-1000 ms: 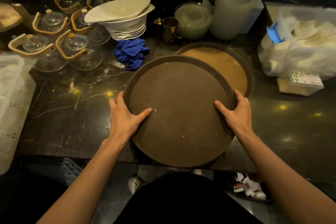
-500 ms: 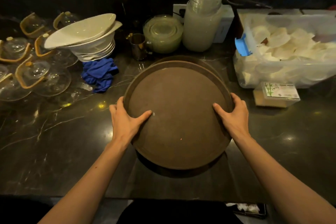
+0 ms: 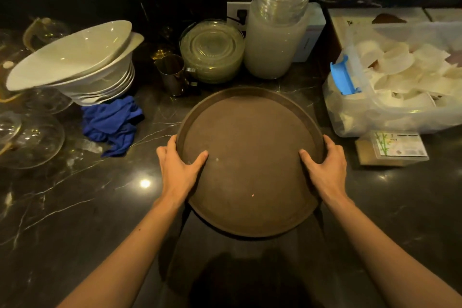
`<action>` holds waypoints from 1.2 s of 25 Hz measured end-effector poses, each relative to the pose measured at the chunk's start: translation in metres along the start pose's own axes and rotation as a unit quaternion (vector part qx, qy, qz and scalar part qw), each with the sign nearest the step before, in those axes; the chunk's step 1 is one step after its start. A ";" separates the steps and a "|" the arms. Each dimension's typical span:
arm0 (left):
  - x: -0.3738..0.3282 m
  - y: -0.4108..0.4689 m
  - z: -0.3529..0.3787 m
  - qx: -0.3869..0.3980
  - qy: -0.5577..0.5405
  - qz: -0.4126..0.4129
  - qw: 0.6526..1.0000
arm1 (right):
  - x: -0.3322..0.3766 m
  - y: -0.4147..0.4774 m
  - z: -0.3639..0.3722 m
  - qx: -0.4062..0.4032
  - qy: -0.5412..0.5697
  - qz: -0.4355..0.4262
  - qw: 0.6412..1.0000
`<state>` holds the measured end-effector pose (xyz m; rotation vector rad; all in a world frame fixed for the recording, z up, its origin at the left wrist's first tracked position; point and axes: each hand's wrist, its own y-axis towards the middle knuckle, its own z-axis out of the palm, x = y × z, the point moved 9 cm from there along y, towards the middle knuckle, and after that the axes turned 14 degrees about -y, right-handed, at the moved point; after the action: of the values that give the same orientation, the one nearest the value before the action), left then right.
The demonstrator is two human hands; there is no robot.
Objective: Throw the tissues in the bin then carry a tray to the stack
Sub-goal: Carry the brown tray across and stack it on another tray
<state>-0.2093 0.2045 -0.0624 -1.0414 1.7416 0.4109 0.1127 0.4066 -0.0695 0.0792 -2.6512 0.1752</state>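
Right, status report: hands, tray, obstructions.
Left hand and right hand both gripping the round brown tray by its rim. Steel cup and glass plates stand just beyond.

crockery [image 3: 212, 50] crowds behind; near counter [image 3: 75, 220] open.

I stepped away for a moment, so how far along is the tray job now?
Done, apparently: the brown tray is bare, with no tissues on it; the bin is out of view. In hand: the left hand and right hand grip its opposite rims over the dark counter. Left: letting go; no stack shows beneath.
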 end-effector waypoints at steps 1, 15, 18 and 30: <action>0.002 0.003 0.003 0.001 0.003 -0.001 1.000 | 0.001 0.003 0.000 -0.002 -0.007 -0.001 1.000; 0.015 0.006 0.010 -0.026 0.039 0.014 0.999 | 0.013 0.016 0.009 -0.023 -0.085 -0.024 0.996; 0.013 0.005 0.010 -0.029 0.048 0.021 0.998 | 0.014 0.017 0.010 -0.027 -0.103 -0.029 0.994; 0.012 0.008 0.010 -0.029 0.082 0.030 0.996 | 0.014 0.017 0.015 -0.027 -0.074 -0.041 0.996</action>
<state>-0.2107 0.2110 -0.0785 -1.0918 1.9217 0.4269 0.0925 0.4215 -0.0778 0.1901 -2.7917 0.0729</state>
